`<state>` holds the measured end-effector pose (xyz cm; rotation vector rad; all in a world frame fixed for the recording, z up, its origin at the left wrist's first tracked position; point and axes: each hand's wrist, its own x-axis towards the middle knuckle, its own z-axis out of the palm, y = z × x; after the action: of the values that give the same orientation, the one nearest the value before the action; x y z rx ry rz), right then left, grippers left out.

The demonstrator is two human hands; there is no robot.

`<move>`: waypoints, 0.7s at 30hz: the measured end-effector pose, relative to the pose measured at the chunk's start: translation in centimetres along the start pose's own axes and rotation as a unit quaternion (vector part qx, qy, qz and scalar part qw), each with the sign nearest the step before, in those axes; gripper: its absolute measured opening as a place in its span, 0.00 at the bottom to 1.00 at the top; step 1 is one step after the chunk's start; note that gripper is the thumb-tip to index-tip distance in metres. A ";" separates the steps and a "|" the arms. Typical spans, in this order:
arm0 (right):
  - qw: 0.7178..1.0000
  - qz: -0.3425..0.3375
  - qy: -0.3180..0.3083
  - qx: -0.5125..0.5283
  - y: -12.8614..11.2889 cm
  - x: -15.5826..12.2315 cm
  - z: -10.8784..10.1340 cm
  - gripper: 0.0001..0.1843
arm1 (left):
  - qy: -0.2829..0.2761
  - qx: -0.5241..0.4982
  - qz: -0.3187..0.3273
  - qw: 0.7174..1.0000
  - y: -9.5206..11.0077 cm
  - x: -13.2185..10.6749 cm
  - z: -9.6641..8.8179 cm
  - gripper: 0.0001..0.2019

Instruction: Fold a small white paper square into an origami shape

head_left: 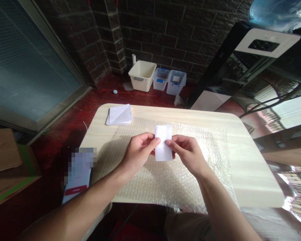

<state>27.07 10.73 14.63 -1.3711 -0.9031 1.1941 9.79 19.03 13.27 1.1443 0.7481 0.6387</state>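
Note:
Between both hands, a small white folded paper (163, 151) is held upright above the table. My left hand (142, 147) pinches its left edge, thumb on the front and fingers behind. The right edge is gripped the same way by my right hand (185, 149). Below them a sheet of bubble wrap (190, 182) lies across the tabletop (251, 174). At the table's far left sits a loose stack of white paper sheets (119, 114). The back of the folded paper is hidden from me.
A cream bin (142, 75) and two clear plastic boxes (161, 79) stand on the floor by the brick wall. A water dispenser (223, 67) rises at the back right. Cardboard (5, 150) lies at the left, and a partly blurred phone-like object (77, 177) is near the table's left edge.

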 end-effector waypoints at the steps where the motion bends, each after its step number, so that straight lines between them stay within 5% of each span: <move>1: 1.000 0.004 -0.001 -0.002 0.0 0.0 0.0 0.20 | 0.000 0.005 0.007 1.000 0.0 -0.1 0.0 0.15; 16: 1.000 0.008 -0.024 -0.005 0.2 0.1 -0.7 0.16 | 0.014 0.026 0.018 0.999 -0.2 0.0 -0.2 0.11; 21: 1.000 -0.005 -0.004 0.002 0.3 0.1 -0.7 0.16 | -0.019 -0.003 0.002 1.000 0.2 -0.1 -0.1 0.11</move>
<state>27.76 10.62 14.29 -1.3583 -0.9110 1.1935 9.66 19.07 13.49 1.1501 0.7100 0.6207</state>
